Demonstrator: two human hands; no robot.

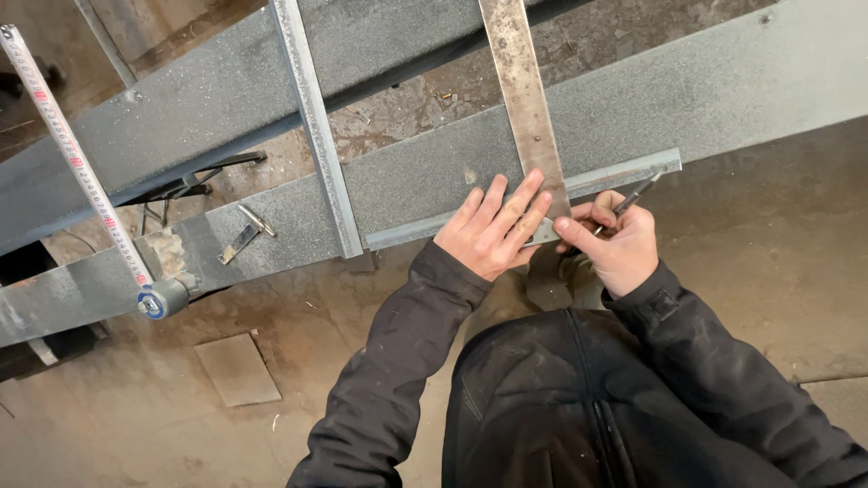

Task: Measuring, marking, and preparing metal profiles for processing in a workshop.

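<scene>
A large metal square lies across a long grey steel beam; one arm runs away from me, the other runs along the beam's near edge. My left hand presses flat on the corner of the square, fingers spread. My right hand grips a thin dark scriber or pencil whose tip points at the edge of the square's arm. Both arms wear dark sleeves.
A second grey beam lies farther back, with a narrow angle bar crossing both. An extended tape measure lies on the left, its case at the near beam's edge. A small folded metal tool rests on the beam. Dirty concrete floor below.
</scene>
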